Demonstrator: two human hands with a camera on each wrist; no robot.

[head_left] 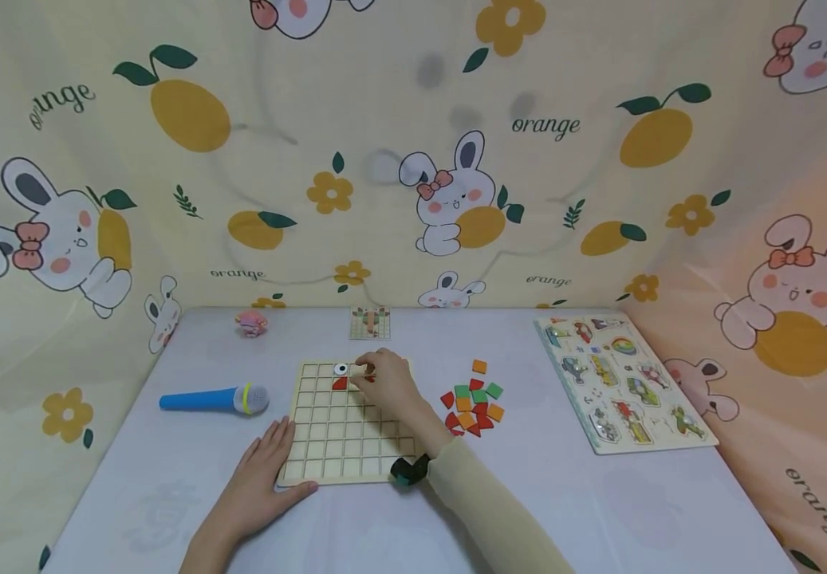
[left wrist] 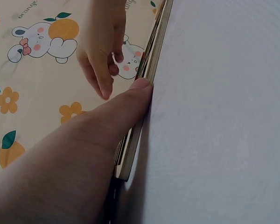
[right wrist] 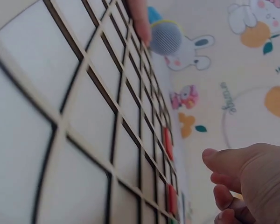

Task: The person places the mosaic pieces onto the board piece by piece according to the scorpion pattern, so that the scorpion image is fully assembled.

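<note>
Grid board (head_left: 347,430): square, so no long axis to work by; flat on the white counter (head_left: 636,510), in front of the person. Left hand (head_left: 264,478) at its near left corner: fingers straight along the left edge, thumb stretched to the near edge, touching but gripping nothing. Loose tiles (head_left: 463,405), red, orange and green, clustered just beyond the board's right edge, beside the right wrist. Key relation, in my judgement: from the right hand's fingers the cluster lies rightward and a little nearer the person. Right hand (head_left: 390,388) is the nearer; the left has the board's width between. Blue microphone (head_left: 201,400) lies crosswise on the other side, head toward the board. Right fingers over the far rows, loosely bent, thumb slightly apart; nothing seen in them. Just left of the tips: an eye tile (head_left: 341,369), a red piece (head_left: 340,383) directly on its near side. Farthest: picture card (head_left: 370,323), past the board's far edge.
</note>
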